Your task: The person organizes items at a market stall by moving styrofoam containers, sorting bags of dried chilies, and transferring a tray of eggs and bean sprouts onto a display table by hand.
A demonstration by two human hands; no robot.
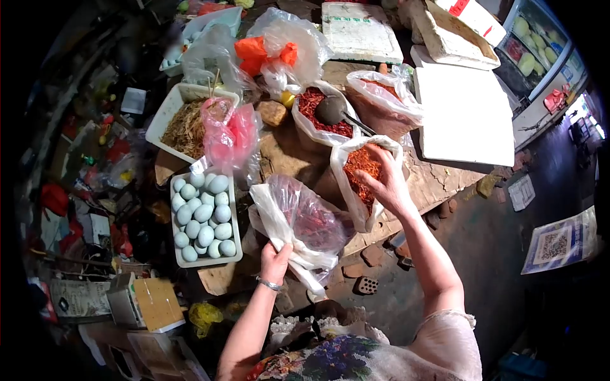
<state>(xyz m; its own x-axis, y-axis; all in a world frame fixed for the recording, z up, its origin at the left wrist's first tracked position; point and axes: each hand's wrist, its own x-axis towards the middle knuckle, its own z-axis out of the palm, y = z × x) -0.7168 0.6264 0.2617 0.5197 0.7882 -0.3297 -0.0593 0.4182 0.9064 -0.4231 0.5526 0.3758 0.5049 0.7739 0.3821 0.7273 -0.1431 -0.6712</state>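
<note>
My left hand (276,263) is closed on the gathered white rim of a clear plastic bag (311,219), with dark red contents showing dimly through it. To its right, my right hand (389,184) reaches over an open bag of crushed red chili (361,162), thumb and fingers apart, fingertips at the chili. Whether they touch it I cannot tell. Behind stands a bag of whole dried red chilies (311,105) with a dark metal scoop (330,110) resting in it. Another pale bag (384,105) of red contents sits beside it.
A white tray of pale blue eggs (204,216) lies left of my left hand. Beyond it are a tub of brown shredded stuff (181,130) and a pink plastic bag (232,136). White foam lids (464,114) cover the right side. Bricks (372,255) lie on the floor below the table edge.
</note>
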